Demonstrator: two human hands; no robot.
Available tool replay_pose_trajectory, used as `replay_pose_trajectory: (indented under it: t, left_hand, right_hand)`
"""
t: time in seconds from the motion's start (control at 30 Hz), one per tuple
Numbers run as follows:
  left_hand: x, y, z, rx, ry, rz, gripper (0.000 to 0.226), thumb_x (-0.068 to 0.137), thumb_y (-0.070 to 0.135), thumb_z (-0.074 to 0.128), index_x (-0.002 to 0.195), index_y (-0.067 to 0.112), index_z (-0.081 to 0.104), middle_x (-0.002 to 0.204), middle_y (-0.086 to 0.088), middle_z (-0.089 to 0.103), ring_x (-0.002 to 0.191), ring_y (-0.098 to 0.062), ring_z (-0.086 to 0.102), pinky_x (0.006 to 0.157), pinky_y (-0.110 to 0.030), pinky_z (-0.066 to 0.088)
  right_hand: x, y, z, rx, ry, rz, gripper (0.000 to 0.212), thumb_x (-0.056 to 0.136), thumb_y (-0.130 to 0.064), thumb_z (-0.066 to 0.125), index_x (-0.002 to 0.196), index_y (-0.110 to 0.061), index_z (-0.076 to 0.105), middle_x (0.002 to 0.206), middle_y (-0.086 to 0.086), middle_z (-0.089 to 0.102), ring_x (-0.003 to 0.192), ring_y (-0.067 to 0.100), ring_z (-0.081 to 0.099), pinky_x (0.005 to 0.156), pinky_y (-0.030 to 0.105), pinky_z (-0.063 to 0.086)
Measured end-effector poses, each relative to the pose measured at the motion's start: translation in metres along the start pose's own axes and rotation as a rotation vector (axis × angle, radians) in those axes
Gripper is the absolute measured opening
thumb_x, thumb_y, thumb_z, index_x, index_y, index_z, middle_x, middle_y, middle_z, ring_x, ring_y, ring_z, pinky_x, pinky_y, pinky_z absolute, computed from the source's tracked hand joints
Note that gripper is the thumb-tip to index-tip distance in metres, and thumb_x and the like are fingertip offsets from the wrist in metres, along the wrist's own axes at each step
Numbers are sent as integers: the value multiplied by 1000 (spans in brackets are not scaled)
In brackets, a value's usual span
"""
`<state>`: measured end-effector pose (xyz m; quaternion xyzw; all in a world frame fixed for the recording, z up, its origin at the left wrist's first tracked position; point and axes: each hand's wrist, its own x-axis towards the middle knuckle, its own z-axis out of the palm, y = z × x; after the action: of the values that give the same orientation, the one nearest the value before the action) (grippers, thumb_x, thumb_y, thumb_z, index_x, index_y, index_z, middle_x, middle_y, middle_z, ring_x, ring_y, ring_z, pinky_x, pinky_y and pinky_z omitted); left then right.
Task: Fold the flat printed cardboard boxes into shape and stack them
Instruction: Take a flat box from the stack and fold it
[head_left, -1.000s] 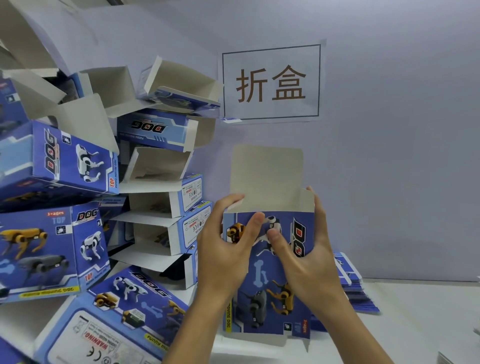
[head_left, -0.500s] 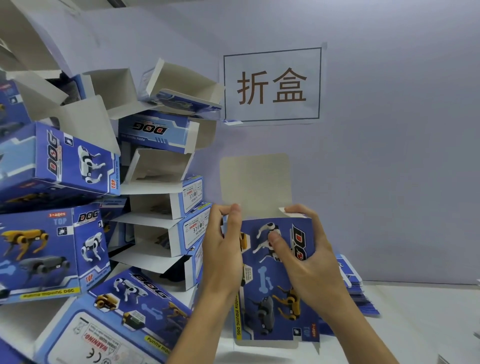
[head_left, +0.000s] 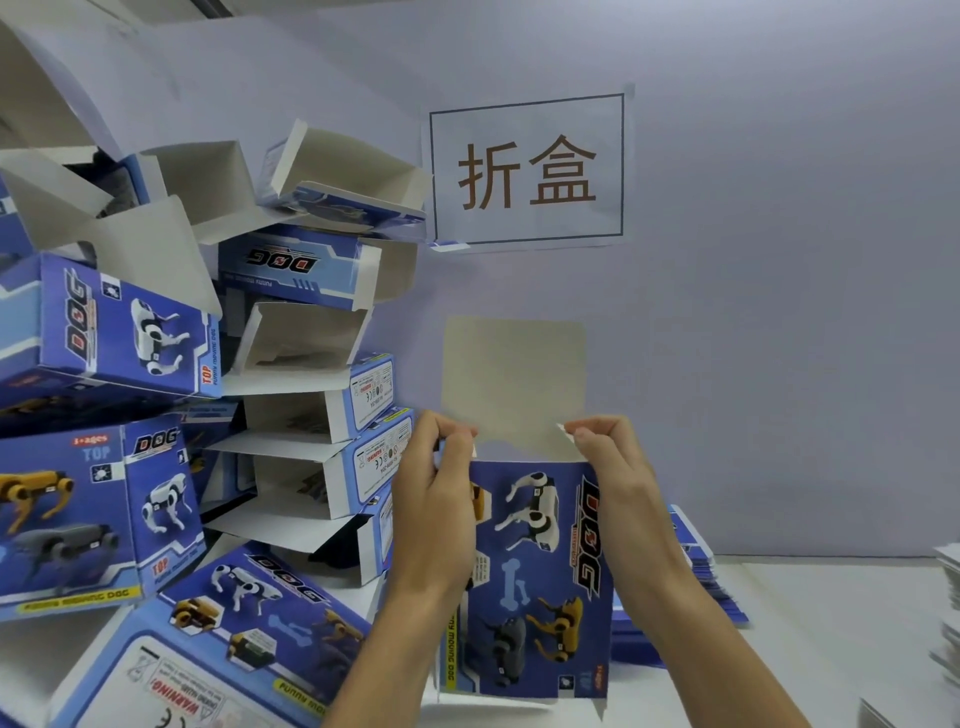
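I hold one blue printed dog box (head_left: 530, 571) upright in front of me, its plain grey top flap (head_left: 514, 379) standing straight up. My left hand (head_left: 436, 499) grips the box's upper left corner, fingers curled over a small side flap. My right hand (head_left: 618, 467) pinches the small side flap at the upper right corner. A leaning pile of folded boxes (head_left: 208, 415), many with open flaps, fills the left side. Behind my right arm lies a stack of flat blue boxes (head_left: 696, 582) on the white table (head_left: 831, 649).
A paper sign (head_left: 527, 169) with two brown characters hangs on the lilac wall. A large folded box (head_left: 218, 639) lies flat at the lower left, close to my left forearm. Pale stacked sheets (head_left: 948, 613) show at the right edge.
The box has turned to face me squarely. Both hands have slid up from its printed front to the top corners, where they now hold the small side flaps.
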<state>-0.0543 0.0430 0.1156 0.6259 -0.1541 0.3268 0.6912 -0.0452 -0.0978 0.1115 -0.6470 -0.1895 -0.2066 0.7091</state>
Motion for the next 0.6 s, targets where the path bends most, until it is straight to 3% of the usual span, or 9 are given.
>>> replay_pose_trajectory:
  t: [0.07,0.17,0.3,0.37,0.47,0.53,0.6]
  left_hand:
    - [0,-1,1,0,-22,-21,19,101,24,46,87,13,51,77,-21,53,63,-33,48,59,-45,45]
    - [1,-3,1,55,12,1,23,100,10,41,84,19,55,57,8,48,50,-12,42,45,-24,37]
    - [1,-2,2,53,13,-6,19,100,12,41,92,24,52,70,-5,48,60,-23,44,52,-35,38]
    - [1,0,0,22,20,-51,17,100,13,42,101,29,48,80,-7,52,58,-17,49,50,-28,42]
    - [6,2,-5,-38,-3,-131,30,100,13,42,118,37,43,93,-13,54,67,-19,57,55,-31,48]
    - [8,2,-8,-58,-17,-183,36,98,14,42,121,41,48,99,-15,54,67,-17,58,55,-34,46]
    - [9,1,-8,-96,-21,-197,41,92,17,44,121,44,54,98,-15,55,64,-16,56,56,-36,44]
  right_hand:
    - [0,1,-1,28,12,36,9,101,-30,46,94,-29,51,59,2,58,53,18,58,46,30,47]
    - [0,1,-1,23,7,62,18,101,-23,43,92,-37,47,66,10,59,56,22,59,49,34,48]
    - [-2,-1,2,-14,24,46,31,101,-19,43,89,-48,48,77,17,56,65,29,55,57,41,48]
    - [-2,-2,2,15,24,67,30,100,-22,46,98,-51,46,79,18,58,65,29,57,56,39,50]
    - [-1,-5,-1,48,-18,117,34,92,-30,56,116,-52,44,84,14,65,63,25,62,56,36,53]
    - [-2,-7,-3,66,-74,150,41,82,-33,56,118,-50,49,83,9,69,60,20,65,53,32,54]
    - [-2,-10,-2,81,-129,161,34,91,-23,53,113,-49,55,87,9,73,62,21,68,53,31,55]
